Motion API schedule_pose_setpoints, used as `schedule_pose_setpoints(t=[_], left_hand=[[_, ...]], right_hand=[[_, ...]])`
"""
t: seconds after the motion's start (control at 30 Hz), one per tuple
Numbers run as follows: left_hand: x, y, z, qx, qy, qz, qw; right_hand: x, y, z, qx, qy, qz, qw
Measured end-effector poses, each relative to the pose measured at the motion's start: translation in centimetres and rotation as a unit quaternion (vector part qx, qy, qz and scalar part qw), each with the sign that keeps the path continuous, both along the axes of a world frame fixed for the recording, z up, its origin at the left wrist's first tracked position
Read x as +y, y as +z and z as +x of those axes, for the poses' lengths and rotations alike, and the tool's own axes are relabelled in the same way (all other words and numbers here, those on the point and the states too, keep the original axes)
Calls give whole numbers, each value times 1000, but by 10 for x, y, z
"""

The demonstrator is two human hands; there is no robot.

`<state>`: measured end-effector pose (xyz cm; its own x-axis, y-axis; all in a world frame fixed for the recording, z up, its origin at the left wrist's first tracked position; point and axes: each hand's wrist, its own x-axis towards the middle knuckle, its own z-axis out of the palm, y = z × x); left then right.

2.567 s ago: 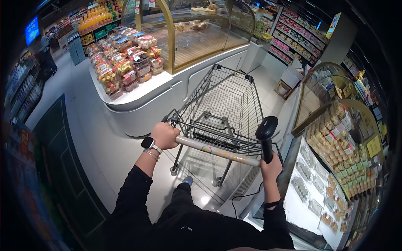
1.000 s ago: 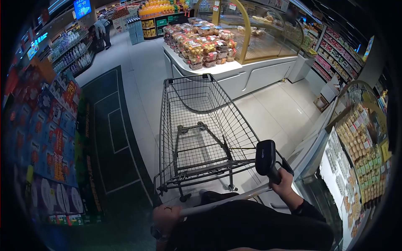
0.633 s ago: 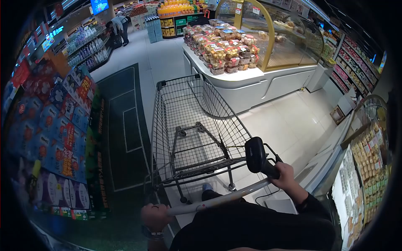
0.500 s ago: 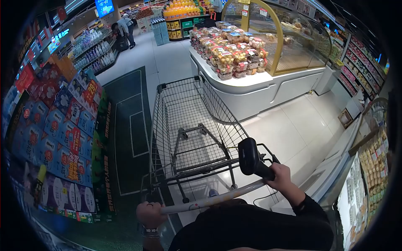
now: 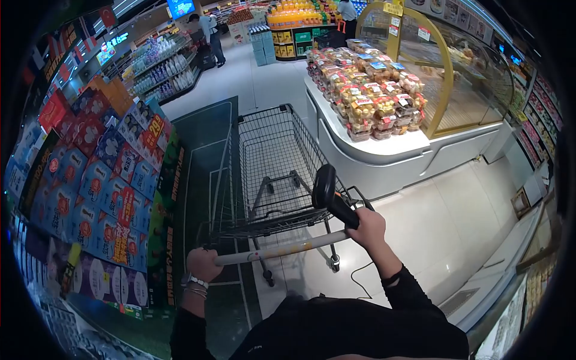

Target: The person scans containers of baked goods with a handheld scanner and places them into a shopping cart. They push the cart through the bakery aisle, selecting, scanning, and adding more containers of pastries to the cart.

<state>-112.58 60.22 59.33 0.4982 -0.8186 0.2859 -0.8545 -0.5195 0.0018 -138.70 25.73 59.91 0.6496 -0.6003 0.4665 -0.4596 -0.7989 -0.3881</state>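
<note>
A wire shopping cart [image 5: 282, 141] stands in front of me, its basket pointing up the aisle. My left hand [image 5: 203, 264], with a watch at the wrist, is wrapped round the left end of the white cart handle [image 5: 282, 250]. At the other end of that handle my right hand [image 5: 367, 228] is closed on the grip of a black handheld scanner [image 5: 325, 187], the fist resting against the bar. The scanner's head tilts up over the near right corner of the basket. A thin black cord [image 5: 355, 279] hangs below that hand.
To the left rises a stack of blue boxed goods [image 5: 90, 180] on a green mat [image 5: 201, 168]. A white counter [image 5: 384, 147] with clear packs of food [image 5: 372, 90] curves close along the cart's right side. Further up are a person [image 5: 211, 39], shelves and a juice display [image 5: 300, 18].
The cart and both hands have shifted against the surroundings, now nearer the packed-food counter, which sits further right in view. Both hands keep their grips.
</note>
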Motion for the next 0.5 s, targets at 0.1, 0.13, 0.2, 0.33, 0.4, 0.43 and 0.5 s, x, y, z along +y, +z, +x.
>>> schedule_pose_setpoints(t=[0.1,0.13,0.2,0.33,0.4,0.43,0.5], left_hand=[[-42,-7,71,-17,11,-4,1000],[-53,-7,90,-14,11,-6,1000],[-75,-6,131,-19,14,-18,1000],[-120,-11,217,-21,42,-15,999],[-142,-12,260,-27,31,-22,999],[-155,-9,284,-30,23,-27,999],[-180,-5,327,-19,14,-24,999]], right_hand=[[-44,0,76,1,-8,-7,1000],[-55,-1,95,-4,-7,-11,1000],[-77,-1,136,-8,-11,-13,1000],[-117,-3,218,-16,-23,-20,999],[-136,-4,259,-24,-25,-27,999],[-147,-2,280,-17,-31,-24,999],[-167,2,318,-5,-42,-11,999]])
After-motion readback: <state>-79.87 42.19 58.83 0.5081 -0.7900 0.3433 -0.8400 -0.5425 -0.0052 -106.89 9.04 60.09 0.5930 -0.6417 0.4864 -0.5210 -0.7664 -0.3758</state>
